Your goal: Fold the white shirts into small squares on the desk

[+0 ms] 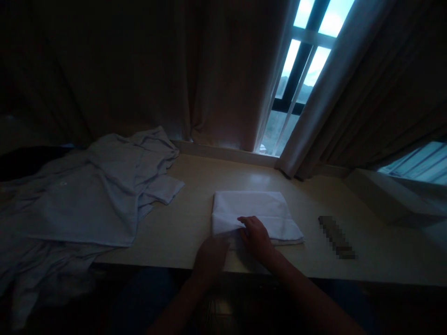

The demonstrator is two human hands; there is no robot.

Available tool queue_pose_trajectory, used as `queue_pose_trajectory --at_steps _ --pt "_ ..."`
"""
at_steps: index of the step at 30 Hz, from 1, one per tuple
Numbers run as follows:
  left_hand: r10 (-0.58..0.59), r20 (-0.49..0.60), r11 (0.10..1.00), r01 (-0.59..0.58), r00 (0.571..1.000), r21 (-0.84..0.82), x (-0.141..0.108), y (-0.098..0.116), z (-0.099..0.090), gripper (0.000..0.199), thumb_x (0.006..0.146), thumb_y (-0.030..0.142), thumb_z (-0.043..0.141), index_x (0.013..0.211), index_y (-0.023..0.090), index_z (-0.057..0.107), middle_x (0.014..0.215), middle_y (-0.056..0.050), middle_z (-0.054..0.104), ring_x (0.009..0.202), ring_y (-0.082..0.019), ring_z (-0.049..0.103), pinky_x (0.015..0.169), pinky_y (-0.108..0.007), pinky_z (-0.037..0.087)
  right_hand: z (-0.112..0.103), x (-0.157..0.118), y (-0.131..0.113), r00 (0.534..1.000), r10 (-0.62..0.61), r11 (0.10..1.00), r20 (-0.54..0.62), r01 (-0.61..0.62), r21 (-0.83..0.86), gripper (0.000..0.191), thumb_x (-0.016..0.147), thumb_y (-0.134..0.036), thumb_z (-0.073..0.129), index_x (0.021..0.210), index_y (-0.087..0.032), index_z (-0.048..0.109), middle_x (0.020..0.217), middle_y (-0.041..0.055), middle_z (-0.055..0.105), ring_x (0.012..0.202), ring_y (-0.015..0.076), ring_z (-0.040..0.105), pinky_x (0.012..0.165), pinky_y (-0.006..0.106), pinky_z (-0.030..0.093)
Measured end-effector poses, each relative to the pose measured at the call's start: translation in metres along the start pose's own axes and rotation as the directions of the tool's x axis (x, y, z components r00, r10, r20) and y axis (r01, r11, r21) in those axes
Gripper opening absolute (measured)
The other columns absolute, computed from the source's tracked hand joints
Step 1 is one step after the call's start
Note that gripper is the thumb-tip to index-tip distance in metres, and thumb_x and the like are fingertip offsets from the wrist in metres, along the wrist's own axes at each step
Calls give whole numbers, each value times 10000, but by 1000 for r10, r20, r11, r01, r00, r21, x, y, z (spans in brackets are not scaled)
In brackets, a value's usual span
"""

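Observation:
A folded white cloth [254,204] lies flat on the light wooden table [181,218], close to its front edge. My right hand [256,237] is over the cloth's front part, its thumb and index finger apart near the fabric. At the cloth's front left corner is my left hand [211,256], dark and smeared by motion, so its fingers cannot be made out. Whether it grips the fabric cannot be told.
A large heap of crumpled white garments [101,195] covers the table's left side and hangs over the front edge. A pixelated object [337,237] lies right of the cloth. Curtains [223,93] and a window [293,79] stand behind; a pale box-like ledge [387,195] is at right.

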State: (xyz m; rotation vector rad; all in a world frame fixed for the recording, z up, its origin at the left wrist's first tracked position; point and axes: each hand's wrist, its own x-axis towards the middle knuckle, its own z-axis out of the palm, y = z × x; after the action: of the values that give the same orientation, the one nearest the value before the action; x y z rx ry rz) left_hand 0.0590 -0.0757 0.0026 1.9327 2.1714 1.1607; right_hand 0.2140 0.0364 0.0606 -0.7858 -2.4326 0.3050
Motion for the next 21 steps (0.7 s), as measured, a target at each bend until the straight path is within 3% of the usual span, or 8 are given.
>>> queue_pose_trajectory --at_steps 2,4,6,10,13,21 --pt "-99 -30 995 99 995 4 0 -1 0 277 911 268 434 1093 237 640 1012 -59 710 925 -190 655 841 -334 515 1 -7 -5 1000 -27 996 -9 26 -84 136 877 -149 501 952 -172 612 890 78 655 870 211 574 774 309 431" --pt "-160 -11 987 160 987 19 1 -3 0 318 925 279 408 1169 248 609 1015 -55 714 887 -189 665 805 -325 517 4 -21 -12 999 -50 987 15 51 -151 150 908 -172 464 833 -183 592 779 63 636 757 191 574 687 285 407" --pt "-167 20 985 166 986 36 1 -6 1 324 927 288 400 1159 239 621 978 -64 721 849 -201 670 780 -335 519 10 -35 -21 995 -52 982 89 67 -176 163 928 -187 443 867 -185 594 749 54 647 681 172 584 615 265 378" --pt "-102 10 994 102 995 25 -1 -14 5 302 915 261 414 1083 224 662 1045 -73 718 941 -210 664 860 -352 509 20 -39 -38 952 189 960 240 -128 -248 186 942 -222 454 1075 -167 573 759 70 695 624 182 637 534 258 342" --pt "-94 10 995 94 996 19 -3 -18 6 302 904 238 420 1057 221 679 1061 -69 719 974 -210 657 893 -362 504 26 -26 -43 899 324 922 294 -229 -313 144 932 -192 457 977 -182 594 753 81 705 633 207 667 535 259 352" --pt "-127 103 984 112 987 140 -2 -12 0 274 866 195 444 971 220 695 883 -71 714 840 -214 647 770 -341 494 29 -23 -35 929 205 951 307 -116 -286 149 869 -147 538 943 -230 637 831 49 712 713 177 658 576 239 359"
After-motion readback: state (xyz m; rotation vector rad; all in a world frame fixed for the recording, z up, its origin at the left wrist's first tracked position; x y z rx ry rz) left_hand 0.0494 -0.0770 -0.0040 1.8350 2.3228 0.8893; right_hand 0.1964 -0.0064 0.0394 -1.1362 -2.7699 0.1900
